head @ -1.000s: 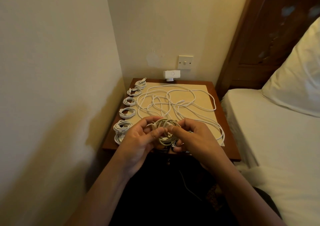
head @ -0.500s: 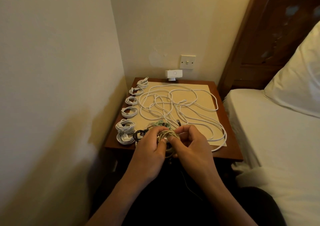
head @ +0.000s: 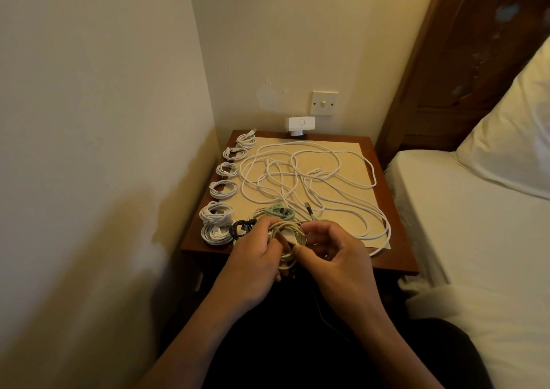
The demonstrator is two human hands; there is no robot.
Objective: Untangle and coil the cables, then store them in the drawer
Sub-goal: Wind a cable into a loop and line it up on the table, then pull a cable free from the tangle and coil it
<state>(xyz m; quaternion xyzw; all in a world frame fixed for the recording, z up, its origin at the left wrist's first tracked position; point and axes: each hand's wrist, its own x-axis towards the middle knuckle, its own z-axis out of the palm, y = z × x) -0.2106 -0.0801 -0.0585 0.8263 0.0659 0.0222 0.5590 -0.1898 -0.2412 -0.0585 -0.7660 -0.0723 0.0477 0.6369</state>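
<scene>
I hold a beige coiled cable (head: 288, 233) over the front edge of the wooden bedside table (head: 395, 257). My left hand (head: 256, 257) grips the coil's left side. My right hand (head: 336, 257) pinches its right side between thumb and fingers. A loose tangle of long white cables (head: 300, 177) sprawls across a cream mat (head: 351, 156) on the table. Several small white coils (head: 224, 189) lie in a row along the table's left edge. A black coil (head: 239, 228) and a green coil (head: 278, 211) lie just beyond my hands.
A white adapter (head: 300, 124) sits against the back wall under a wall switch (head: 324, 102). A wall closes the left side. A bed with a white sheet (head: 476, 239) and a pillow (head: 512, 150) stands at the right. No drawer shows.
My hands and the beige coil have sunk toward the table's front edge and come closer together. The black and green coils behind them have come into sight.
</scene>
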